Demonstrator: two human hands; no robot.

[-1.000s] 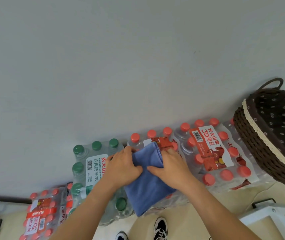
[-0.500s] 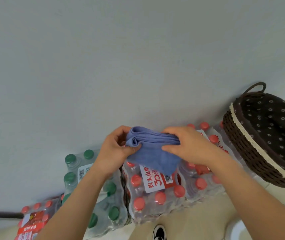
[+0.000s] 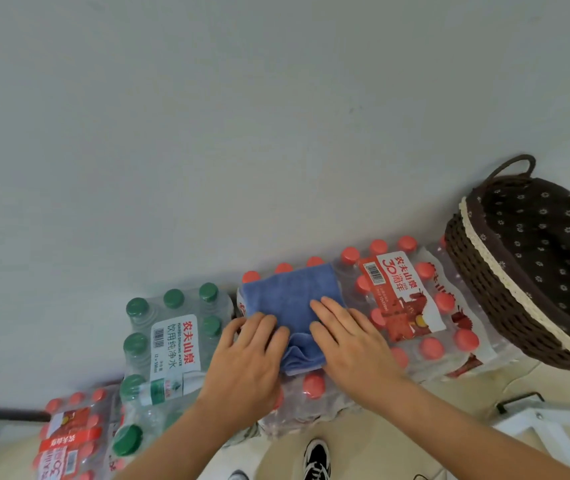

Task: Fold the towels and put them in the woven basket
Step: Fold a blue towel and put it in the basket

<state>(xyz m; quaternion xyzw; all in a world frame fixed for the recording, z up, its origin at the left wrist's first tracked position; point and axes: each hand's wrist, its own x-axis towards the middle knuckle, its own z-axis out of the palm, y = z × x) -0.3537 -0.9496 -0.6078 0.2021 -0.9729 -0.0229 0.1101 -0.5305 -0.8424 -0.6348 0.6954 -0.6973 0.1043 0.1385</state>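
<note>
Towel (image 3: 288, 296), the blue one, is now lying flat again on the red-capped water pack (image 3: 311, 386) and is folded small. Half a second ago both hands held it up in the air as a thick bundle; now it is back down and both hands press on it. The left hand (image 3: 245, 358) lies with spread, flat fingers on the near left corner of the towel. The right hand (image 3: 353, 344) lies flat on its near right side, fingers together and pointing away from the person. Neither hand is gripping; they only push down on the cloth.

The woven basket (image 3: 477, 271), with its dark flowered lining, stands to the right of the towel, well apart, beyond a second red-capped pack (image 3: 411, 299). To the left of the towel is the green-capped pack (image 3: 172, 337).

I think the fold is nearly finished and the hands are smoothing it. The basket part I can see holds no towel, so the putting-in is not yet done.
</note>
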